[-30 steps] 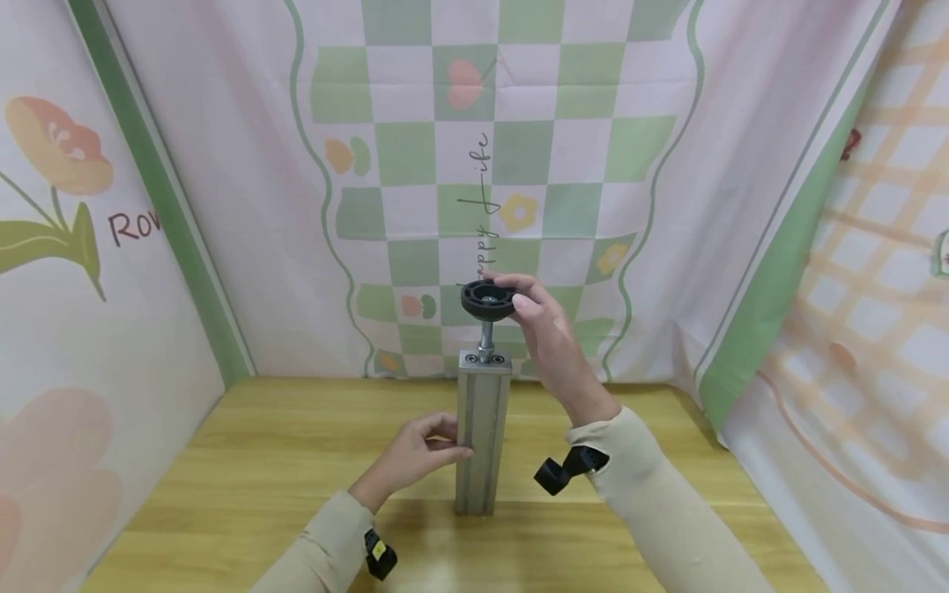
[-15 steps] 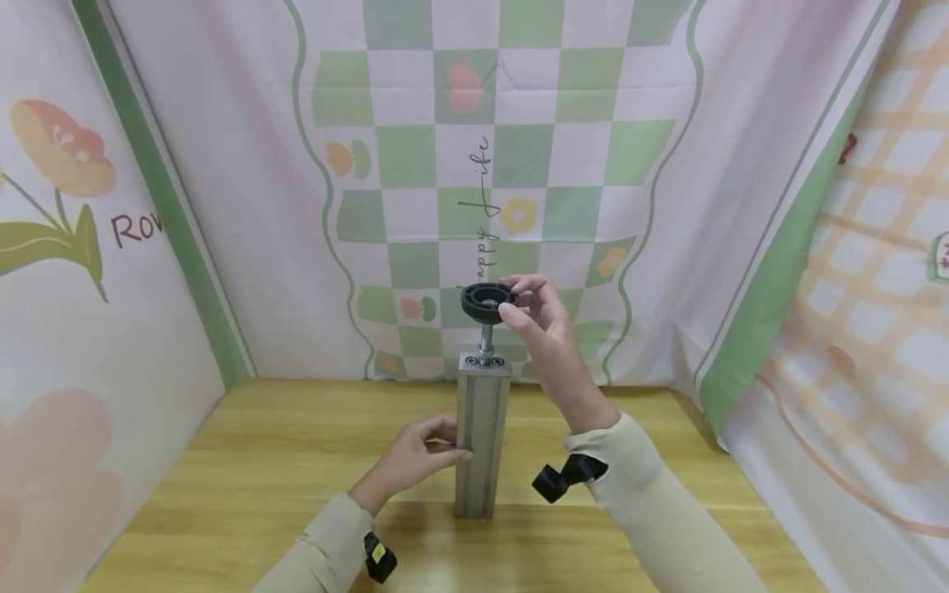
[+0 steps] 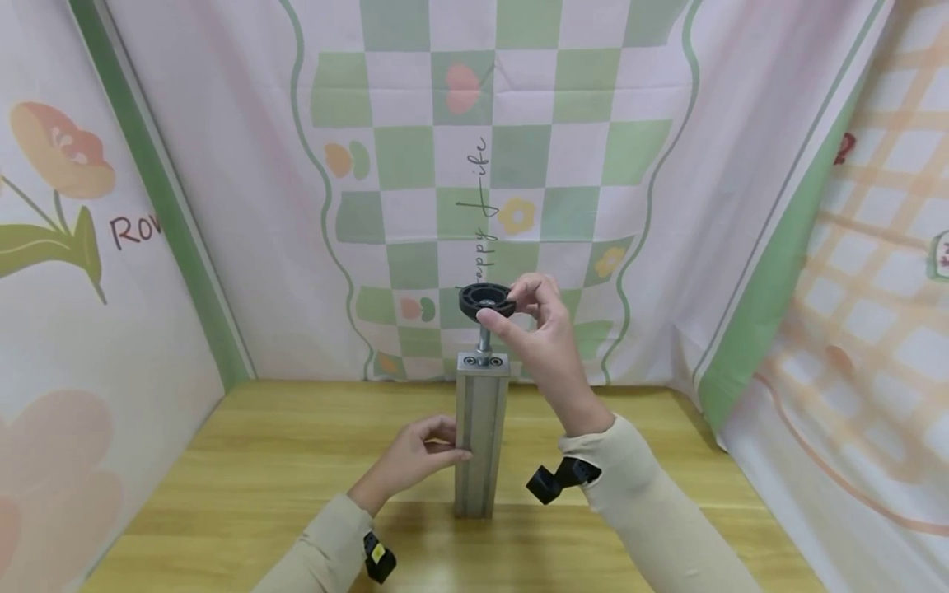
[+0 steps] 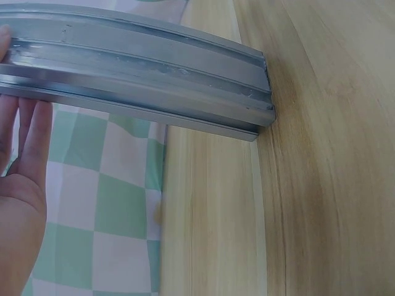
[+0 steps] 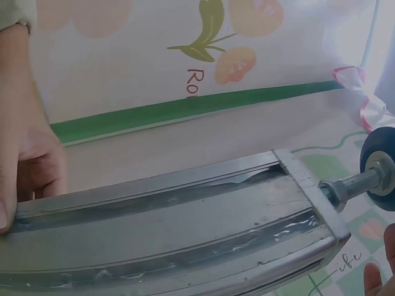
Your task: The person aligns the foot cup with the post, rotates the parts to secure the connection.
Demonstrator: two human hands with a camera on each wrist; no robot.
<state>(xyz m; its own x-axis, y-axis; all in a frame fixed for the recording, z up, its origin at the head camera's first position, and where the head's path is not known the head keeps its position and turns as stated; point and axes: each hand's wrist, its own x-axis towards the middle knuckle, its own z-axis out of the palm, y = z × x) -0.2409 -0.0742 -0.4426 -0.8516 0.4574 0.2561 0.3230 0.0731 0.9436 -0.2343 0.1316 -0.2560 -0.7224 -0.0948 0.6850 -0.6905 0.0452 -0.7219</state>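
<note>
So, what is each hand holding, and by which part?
Left hand: metal profile, near mid-height. Right hand: round black piece, by its rim.

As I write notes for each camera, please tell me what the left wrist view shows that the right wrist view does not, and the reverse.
Left wrist only: the lower end of the metal profile on the wooden table. Right wrist only: the black foot, its bolt, the end plate and part of the right hand. Both: the profile, the left hand and the checkered cloth.

The left hand grips, thumb apart from its fingers; higher and to its right, the right hand pinches, forearm sloping below.
</note>
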